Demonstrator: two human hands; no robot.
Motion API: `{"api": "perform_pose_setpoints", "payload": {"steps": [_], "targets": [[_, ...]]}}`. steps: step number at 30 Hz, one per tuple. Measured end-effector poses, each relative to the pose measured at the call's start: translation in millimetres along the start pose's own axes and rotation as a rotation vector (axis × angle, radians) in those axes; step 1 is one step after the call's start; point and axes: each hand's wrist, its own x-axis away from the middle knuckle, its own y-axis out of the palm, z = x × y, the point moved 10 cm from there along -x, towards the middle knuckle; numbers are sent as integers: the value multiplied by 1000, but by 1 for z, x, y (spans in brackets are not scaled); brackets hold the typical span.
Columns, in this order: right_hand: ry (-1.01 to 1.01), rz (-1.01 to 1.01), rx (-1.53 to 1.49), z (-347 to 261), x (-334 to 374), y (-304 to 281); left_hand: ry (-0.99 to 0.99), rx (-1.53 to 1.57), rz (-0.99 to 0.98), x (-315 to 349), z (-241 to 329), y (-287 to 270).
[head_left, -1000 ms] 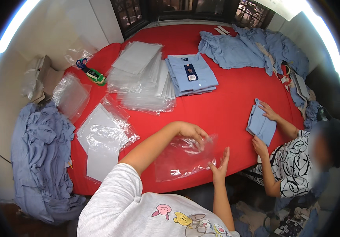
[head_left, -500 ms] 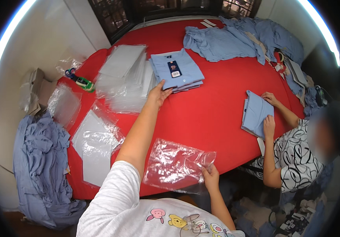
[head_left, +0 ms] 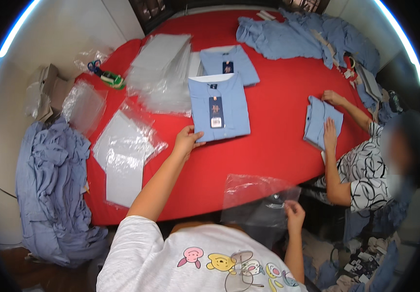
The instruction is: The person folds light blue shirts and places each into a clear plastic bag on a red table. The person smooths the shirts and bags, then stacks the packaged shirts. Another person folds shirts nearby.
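My left hand (head_left: 188, 141) grips the lower left corner of a folded light blue shirt (head_left: 234, 114), fingers closed on its edge. A dark hang tag (head_left: 216, 112) with a white label lies on the shirt's front. Behind it, partly covered, rests another folded blue shirt (head_left: 247, 63) with a similar tag. Over the table's near edge, my right hand (head_left: 295, 212) pinches a clear plastic bag (head_left: 254, 197) by its right side. The bag hangs flat, and the dark space under the table shows through it.
Stacked clear sleeves (head_left: 159, 63) lie at back left, with bagged white sheets (head_left: 124, 170) nearer. A green tape dispenser (head_left: 112, 80) sits beyond. Loose blue garments (head_left: 56, 185) hang at left; more shirts (head_left: 278, 36) lie at the back. A co-worker's hands (head_left: 331, 131) rest on a folded shirt at right.
My left hand has drawn one folded shirt toward me, off the one behind. My right hand has moved right and slightly nearer with the plastic bag. The co-worker's near hand lies flatter on their shirt.
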Motion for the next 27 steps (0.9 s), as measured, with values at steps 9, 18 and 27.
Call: {"api": "perform_pose_setpoints", "payload": {"steps": [9, 18, 27], "targets": [[2, 11, 463, -82, 48, -14, -313, 74, -25, 223, -163, -109], [-247, -1072, 580, -200, 174, 212, 595, -735, -632, 282, -14, -22], [-365, -5, 296, -229, 137, 143, -225, -43, -772, 269, -89, -3]]}}
